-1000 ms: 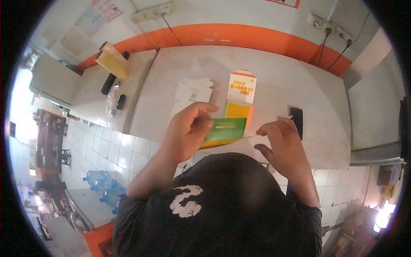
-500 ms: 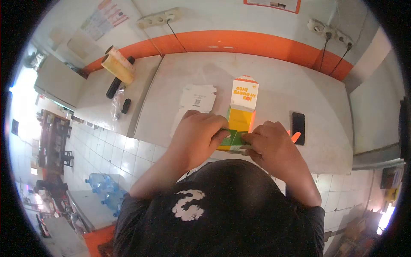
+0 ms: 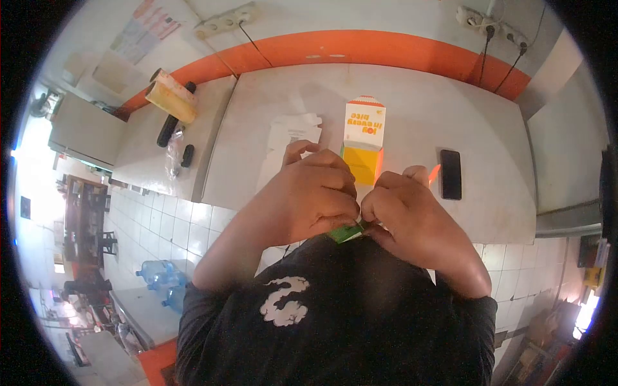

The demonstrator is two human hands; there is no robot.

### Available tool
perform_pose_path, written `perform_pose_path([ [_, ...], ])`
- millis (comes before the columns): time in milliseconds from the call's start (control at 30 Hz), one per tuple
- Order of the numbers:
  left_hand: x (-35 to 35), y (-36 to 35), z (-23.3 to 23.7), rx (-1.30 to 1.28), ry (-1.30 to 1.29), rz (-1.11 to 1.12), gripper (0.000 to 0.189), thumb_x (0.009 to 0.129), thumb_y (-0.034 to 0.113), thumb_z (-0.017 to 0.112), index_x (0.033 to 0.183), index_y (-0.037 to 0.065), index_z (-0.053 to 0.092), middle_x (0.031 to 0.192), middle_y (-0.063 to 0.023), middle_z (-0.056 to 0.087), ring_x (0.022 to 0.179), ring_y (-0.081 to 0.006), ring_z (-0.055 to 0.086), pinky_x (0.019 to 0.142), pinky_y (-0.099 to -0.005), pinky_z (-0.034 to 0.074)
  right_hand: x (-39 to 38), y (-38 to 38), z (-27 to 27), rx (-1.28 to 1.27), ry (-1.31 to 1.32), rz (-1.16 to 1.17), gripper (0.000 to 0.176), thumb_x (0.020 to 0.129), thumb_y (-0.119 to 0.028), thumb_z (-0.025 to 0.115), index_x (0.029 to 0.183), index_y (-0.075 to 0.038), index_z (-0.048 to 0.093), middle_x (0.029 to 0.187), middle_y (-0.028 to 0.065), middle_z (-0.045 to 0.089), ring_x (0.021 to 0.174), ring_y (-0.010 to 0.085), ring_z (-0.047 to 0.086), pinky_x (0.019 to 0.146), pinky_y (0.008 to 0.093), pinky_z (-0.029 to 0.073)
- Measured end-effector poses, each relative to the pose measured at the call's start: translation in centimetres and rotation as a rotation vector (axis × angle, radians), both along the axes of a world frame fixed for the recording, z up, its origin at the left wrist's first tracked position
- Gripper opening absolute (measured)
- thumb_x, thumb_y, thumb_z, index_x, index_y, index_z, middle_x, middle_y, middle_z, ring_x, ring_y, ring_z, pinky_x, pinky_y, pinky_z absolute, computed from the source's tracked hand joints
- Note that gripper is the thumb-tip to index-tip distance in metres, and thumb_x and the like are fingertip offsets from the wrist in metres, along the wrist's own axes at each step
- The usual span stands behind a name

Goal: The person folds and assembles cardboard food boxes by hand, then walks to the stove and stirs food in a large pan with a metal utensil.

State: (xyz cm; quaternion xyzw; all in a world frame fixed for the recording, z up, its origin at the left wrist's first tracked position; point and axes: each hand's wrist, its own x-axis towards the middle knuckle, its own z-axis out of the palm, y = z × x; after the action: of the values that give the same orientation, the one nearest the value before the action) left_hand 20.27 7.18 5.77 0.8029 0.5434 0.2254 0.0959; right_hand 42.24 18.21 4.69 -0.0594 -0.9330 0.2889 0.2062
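One green carton [image 3: 346, 233], mostly covered by fingers, lies between two bare hands at the near edge of the surface [image 3: 412, 122], in front of the dark shirt. The left hand [image 3: 315, 193] is closed to a pinch, its fingers curled and its thumb on the carton. The right hand [image 3: 402, 206] is likewise nearly closed, with thumb and fingertips at the carton's right end; the fingers of the two hands almost meet. One orange piece [image 3: 434, 174] juts out beside the right hand; whether that hand holds it cannot be told. Just beyond the hands is one yellow box [image 3: 360, 165], its white lettered panel [image 3: 365, 127] extending away from the person. To its left lies one flattened white carton [image 3: 293, 132], partly hidden by the left hand; to its right, one black phone [image 3: 451, 175]. A second counter [image 3: 138, 145], at left, bears two rolls [image 3: 172, 101], one dark cylinder [image 3: 167, 131], one clear plastic bag [image 3: 173, 157] and one small dark object [image 3: 187, 156]. Two socket strips [image 3: 225, 20] are fixed to the wall [image 3: 322, 16], one at each side. At lower left are at least three blue bottles [image 3: 158, 273].
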Motion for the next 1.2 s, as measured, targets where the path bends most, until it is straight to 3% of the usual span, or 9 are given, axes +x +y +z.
perform_pose_path([
  [200, 0.1, -0.4, 1.0, 0.147, 0.056, -0.019, 0.011, 0.078, 0.03, 0.084, 0.085, 0.028, 0.076, 0.092, 0.0124, 0.073, 0.106, -0.0159, 0.068, 0.11, -0.0515, 0.033, 0.2, 0.9, -0.7, -0.041, 0.033, -0.036, 0.036, 0.077, -0.004, 0.079, 0.102, -0.012, 0.055, 0.087, 0.01, 0.063, 0.088, 0.0359, 0.065, 0.084, 0.0491, 0.04],
  [333, 0.5, -0.6, 1.1, 0.18, 0.041, -0.025, 0.011, 0.074, 0.028, 0.084, 0.078, 0.028, 0.074, 0.091, 0.0141, 0.073, 0.105, -0.0132, 0.067, 0.109, -0.0516, 0.034, 0.3, 0.9, -1.0, -0.107, 0.064, -0.001, 0.043, 0.069, 0.001, 0.086, 0.095, -0.011, 0.054, 0.089, 0.0061, 0.064, 0.087, 0.0296, 0.065, 0.085, 0.0413, 0.04],
  [533, 1.2, -1.1, 2.2, 0.194, 0.114, 0.015, 0.011, 0.068, 0.027, 0.083, 0.072, 0.025, 0.073, 0.089, 0.0133, 0.072, 0.101, -0.0137, 0.066, 0.105, -0.0513, 0.036, -0.1, 0.7, -0.2, -0.105, 0.031, -0.008, 0.043, 0.07, 0.002, 0.086, 0.095, -0.012, 0.054, 0.085, 0.0045, 0.065, 0.084, 0.0285, 0.067, 0.084, 0.04, 0.04],
  [700, 1.8, -1.2, 2.5, 0.176, 0.204, 0.043, 0.014, 0.066, 0.025, 0.083, 0.074, 0.02, 0.074, 0.087, 0.0094, 0.068, 0.101, -0.0178, 0.064, 0.099, -0.0482, 0.039, -0.7, 0.6, -0.9, -0.109, 0.019, 0.027, 0.045, 0.069, 0.002, 0.086, 0.097, -0.012, 0.054, 0.083, 0.0038, 0.065, 0.084, 0.0289, 0.068, 0.082, 0.0409, 0.039],
  [800, 1.9, -0.7, 1.5, 0.116, 0.116, 0.073, 0.014, 0.067, 0.025, 0.082, 0.075, 0.018, 0.074, 0.086, 0.0077, 0.067, 0.102, -0.0192, 0.064, 0.097, -0.0468, 0.039, -0.9, 0.1, -0.9, -0.039, 0.033, 0.029, 0.045, 0.069, 0.003, 0.085, 0.096, -0.012, 0.053, 0.083, 0.004, 0.065, 0.083, 0.0299, 0.068, 0.082, 0.0415, 0.039],
  [833, 1.8, -0.7, 1.5, 0.096, 0.117, 0.071, 0.012, 0.07, 0.023, 0.081, 0.078, 0.019, 0.073, 0.088, 0.0084, 0.067, 0.103, -0.0168, 0.063, 0.1, -0.0468, 0.037, -0.9, 0.0, -0.9, -0.01, 0.039, 0.024, 0.045, 0.069, 0.003, 0.085, 0.096, -0.012, 0.053, 0.083, 0.0041, 0.065, 0.083, 0.0303, 0.068, 0.082, 0.0418, 0.039],
  [933, 1.3, -0.9, 1.5, 0.075, 0.107, 0.035, 0.008, 0.077, 0.021, 0.078, 0.083, 0.021, 0.072, 0.093, 0.0096, 0.068, 0.105, -0.0117, 0.063, 0.106, -0.0461, 0.032, -0.7, 0.7, -0.1, -0.06, -0.027, 0.062, 0.03, 0.082, -0.009, 0.074, 0.103, -0.007, 0.052, 0.086, 0.0173, 0.067, 0.089, 0.0437, 0.068, 0.089, 0.0533, 0.043],
  [1200, 1.2, -1.0, 1.3, 0.158, 0.091, -0.029, 0.009, 0.076, 0.021, 0.077, 0.084, 0.023, 0.073, 0.091, 0.0106, 0.072, 0.1, -0.0106, 0.066, 0.102, -0.0431, 0.033, -0.6, 1.1, -0.4, -0.121, -0.008, 0.11, 0.032, 0.082, -0.007, 0.074, 0.104, -0.007, 0.052, 0.088, 0.0182, 0.069, 0.09, 0.044, 0.069, 0.086, 0.053, 0.044],
])
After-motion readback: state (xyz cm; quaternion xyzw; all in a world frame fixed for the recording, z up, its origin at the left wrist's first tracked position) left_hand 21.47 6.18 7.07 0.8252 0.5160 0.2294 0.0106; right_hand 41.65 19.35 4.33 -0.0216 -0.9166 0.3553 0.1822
